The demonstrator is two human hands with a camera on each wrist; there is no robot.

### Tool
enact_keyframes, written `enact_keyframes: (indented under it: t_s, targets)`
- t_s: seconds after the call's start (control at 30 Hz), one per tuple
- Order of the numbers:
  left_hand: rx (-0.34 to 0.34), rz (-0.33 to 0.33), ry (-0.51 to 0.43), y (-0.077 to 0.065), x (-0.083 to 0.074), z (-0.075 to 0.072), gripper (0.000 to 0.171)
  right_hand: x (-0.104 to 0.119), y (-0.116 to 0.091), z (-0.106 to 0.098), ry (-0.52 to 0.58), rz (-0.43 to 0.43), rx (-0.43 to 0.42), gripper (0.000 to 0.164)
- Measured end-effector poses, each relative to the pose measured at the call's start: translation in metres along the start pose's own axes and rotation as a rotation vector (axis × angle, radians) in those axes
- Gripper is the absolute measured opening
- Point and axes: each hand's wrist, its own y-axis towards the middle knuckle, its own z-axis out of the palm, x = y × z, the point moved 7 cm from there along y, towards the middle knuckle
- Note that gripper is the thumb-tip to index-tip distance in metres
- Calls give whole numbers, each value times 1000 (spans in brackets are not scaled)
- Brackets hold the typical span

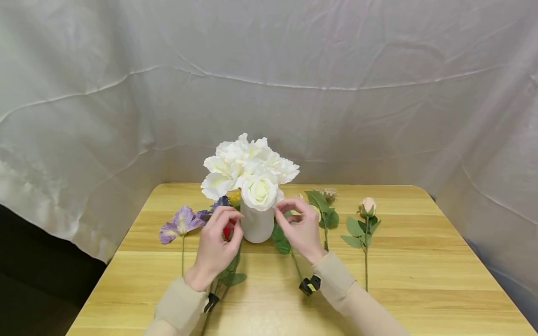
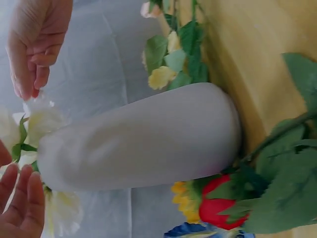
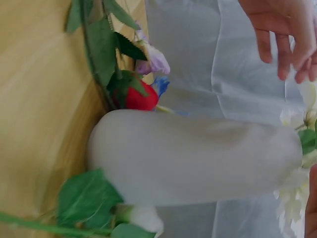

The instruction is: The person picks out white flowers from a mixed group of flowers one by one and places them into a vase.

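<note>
A white vase [image 1: 258, 226] stands upright on the table, holding large white ruffled flowers [image 1: 248, 161] and a white rose [image 1: 259, 192] low at the front. My right hand [image 1: 300, 226] is at the right side of the blooms, thumb and index fingertips pinching the edge of a white petal [image 2: 42, 106]. To the left of the vase mouth hovers my left hand [image 1: 218, 240], its fingers loosely bent with nothing between them. In the right wrist view the left hand [image 3: 285, 32] hangs beside the white petals. The vase [image 3: 198, 158] is between both hands.
Left of the vase lie a purple flower [image 1: 182, 224], a blue flower [image 1: 220, 202], a yellow flower [image 1: 234, 198] and a red rose [image 2: 218, 203]. On the right, leafy stems [image 1: 323, 210] and a pale pink rose [image 1: 368, 206] rest on the wooden table [image 1: 412, 261]. Grey cloth [image 1: 336, 116] hangs behind.
</note>
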Motion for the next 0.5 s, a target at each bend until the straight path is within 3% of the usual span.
enact_keyframes:
  t_s: [0.2, 0.5]
  targets:
    - [160, -25, 88, -10, 2, 20, 22, -21, -14, -22, -33, 123, 60, 6]
    - [417, -71, 178, -21, 0, 54, 30, -65, -41, -56, 6, 434, 174, 15]
